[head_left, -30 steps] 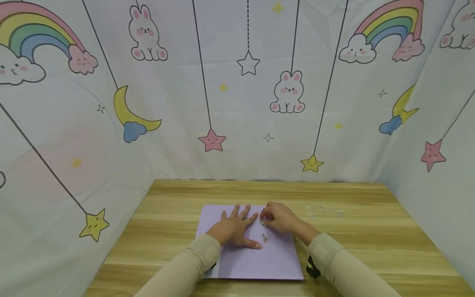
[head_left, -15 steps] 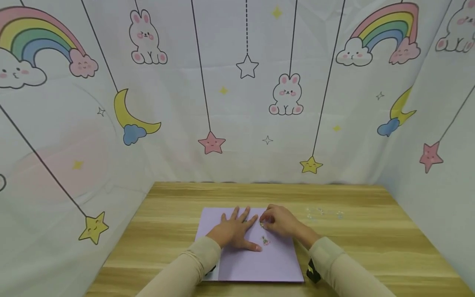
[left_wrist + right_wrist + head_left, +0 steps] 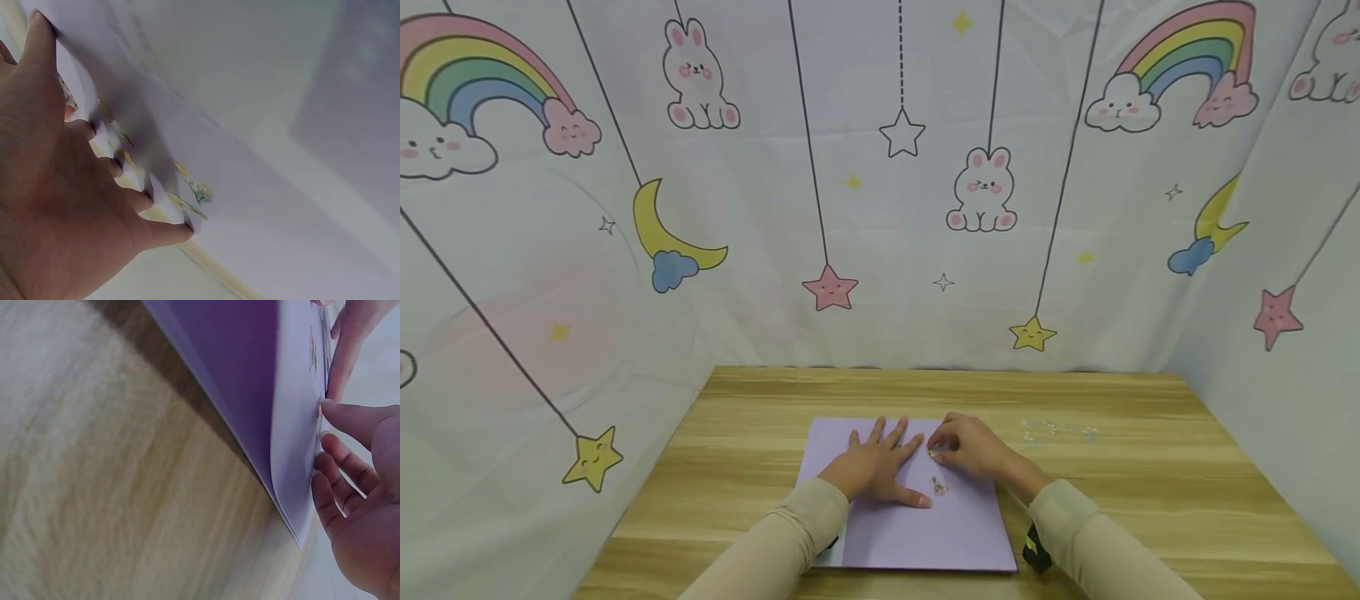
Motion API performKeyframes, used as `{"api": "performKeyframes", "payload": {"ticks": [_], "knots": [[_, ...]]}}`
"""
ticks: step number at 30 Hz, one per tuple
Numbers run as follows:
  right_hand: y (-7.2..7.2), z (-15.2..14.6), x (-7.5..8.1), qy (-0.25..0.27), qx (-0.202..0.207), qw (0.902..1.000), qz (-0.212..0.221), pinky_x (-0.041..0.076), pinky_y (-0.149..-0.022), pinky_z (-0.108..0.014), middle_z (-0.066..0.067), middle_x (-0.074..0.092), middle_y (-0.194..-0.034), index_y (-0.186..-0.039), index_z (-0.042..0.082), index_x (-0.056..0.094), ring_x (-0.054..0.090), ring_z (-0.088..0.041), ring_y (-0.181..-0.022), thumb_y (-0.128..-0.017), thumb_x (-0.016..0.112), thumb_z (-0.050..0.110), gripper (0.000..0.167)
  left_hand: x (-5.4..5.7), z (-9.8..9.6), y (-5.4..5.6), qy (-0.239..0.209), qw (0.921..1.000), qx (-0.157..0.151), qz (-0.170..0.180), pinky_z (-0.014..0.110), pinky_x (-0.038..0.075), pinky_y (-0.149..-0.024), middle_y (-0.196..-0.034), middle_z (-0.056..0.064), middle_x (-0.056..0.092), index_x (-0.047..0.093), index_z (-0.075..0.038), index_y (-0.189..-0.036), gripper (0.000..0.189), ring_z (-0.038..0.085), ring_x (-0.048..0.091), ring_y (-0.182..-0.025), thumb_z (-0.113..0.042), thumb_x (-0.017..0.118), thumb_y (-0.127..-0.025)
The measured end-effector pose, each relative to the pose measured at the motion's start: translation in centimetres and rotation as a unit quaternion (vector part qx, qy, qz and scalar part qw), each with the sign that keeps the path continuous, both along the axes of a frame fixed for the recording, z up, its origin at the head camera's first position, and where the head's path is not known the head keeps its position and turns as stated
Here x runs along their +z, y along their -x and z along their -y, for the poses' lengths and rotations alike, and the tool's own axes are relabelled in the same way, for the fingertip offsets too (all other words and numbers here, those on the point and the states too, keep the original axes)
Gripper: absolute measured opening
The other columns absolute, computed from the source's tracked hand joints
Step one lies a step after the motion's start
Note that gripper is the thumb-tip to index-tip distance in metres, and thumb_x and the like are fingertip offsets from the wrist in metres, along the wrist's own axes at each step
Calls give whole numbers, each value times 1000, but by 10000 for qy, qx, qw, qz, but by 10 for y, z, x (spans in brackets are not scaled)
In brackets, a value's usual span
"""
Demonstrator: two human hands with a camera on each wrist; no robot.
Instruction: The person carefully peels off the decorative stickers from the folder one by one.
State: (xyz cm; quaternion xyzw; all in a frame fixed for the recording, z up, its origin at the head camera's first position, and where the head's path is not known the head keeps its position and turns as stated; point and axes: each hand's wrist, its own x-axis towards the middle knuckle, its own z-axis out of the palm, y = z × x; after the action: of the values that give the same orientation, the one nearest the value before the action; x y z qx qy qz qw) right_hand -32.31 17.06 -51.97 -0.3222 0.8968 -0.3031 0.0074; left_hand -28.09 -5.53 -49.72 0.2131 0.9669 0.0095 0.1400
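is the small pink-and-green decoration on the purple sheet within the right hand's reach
Probably yes: the small pink-and-green decoration lies uncovered beside the right hand, with the left hand near but not over it.

Table (image 3: 1210,500): yellow-brown wood, grain running left to right.
Backdrop (image 3: 880,233): white cloth, lightly creased, hangs beyond the far edge and flanks left and right.
Rainbows (image 3: 482,62): one arches high at left, another high at right.
Rabbits (image 3: 696,87): white, pink-eared, seated among yellow moons (image 3: 646,221) and smiling stars (image 3: 831,289).
Light: soft, even, with faint shading in the folds.
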Motion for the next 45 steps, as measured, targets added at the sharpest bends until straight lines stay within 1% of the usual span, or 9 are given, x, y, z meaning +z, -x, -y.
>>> {"api": "performKeyframes", "payload": {"ticks": [7,13,18,22,25,30,35,40,45], "knots": [[1,1,0,28,-190,9994,275,47,-70,-29,1,64,-96,-104,9,80,55,-11,-81,-89,81,4,16,0,0,0,-28,10000,12,20,73,22,-120,-179,5,11,26,-35,-170,111,41,8,-162,-91,61,-80],[3,3,0,145,-273,9977,612,47,-71,-32,0,61,-91,-99,9,76,54,-15,-82,-90,79,2,12,0,0,1,-19,10000,29,14,73,22,-120,-179,5,11,26,-35,-170,111,40,9,-162,-91,61,-80],[4,5,0,190,-334,9965,747,46,-72,-32,-1,60,-91,-95,9,74,54,-15,-82,-89,80,3,10,0,-1,0,-7,10000,24,2,73,22,-120,-179,4,11,26,-35,-170,111,40,9,-162,-90,61,-80],[3,7,0,243,-401,9954,835,45,-71,-30,-1,58,-89,-91,10,72,53,-14,-80,-90,81,4,10,1,-2,0,-38,10000,4,-10,73,22,-120,-178,5,12,26,-34,-170,111,40,10,-162,-89,62,-81],[3,7,0,328,-432,9947,869,45,-70,-30,-1,58,-88,-89,10,71,53,-14,-79,-90,81,4,12,2,-2,-1,-50,10000,3,-17,73,22,-120,-178,5,12,26,-34,-170,110,40,10,-162,-89,62,-81],[3,9,0,418,-444,9940,909,45,-70,-29,1,59,-88,-91,9,71,54,-14,-80,-92,79,2,11,3,-2,-1,-22,10000,26,2,73,22,-120,-178,5,12,27,-34,-170,110,40,10,-162,-89,62,-81],[2,9,-1,499,-420,9942,860,46,-69,-29,1,59,-86,-90,9,70,54,-14,-78,-92,79,1,12,3,-2,-1,-1,10000,26,-2,73,22,-120,-178,5,12,26,-34,-170,111,39,10,-162,-89,62,-81],[3,9,-2,485,-448,9940,874,45,-70,-29,2,60,-85,-89,11,69,54,-13,-79,-93,78,1,14,2,-2,-1,7,10000,23,4,72,22,-120,-178,5,12,26,-34,-170,111,39,10,-162,-89,62,-81],[5,9,-2,438,-429,9950,787,45,-70,-31,3,60,-83,-87,12,68,54,-14,-78,-94,77,2,15,1,-2,-1,-3,10000,1,14,73,22,-120,-178,5,12,26,-34,-170,111,39,10,-162,-89,62,-81]]}}
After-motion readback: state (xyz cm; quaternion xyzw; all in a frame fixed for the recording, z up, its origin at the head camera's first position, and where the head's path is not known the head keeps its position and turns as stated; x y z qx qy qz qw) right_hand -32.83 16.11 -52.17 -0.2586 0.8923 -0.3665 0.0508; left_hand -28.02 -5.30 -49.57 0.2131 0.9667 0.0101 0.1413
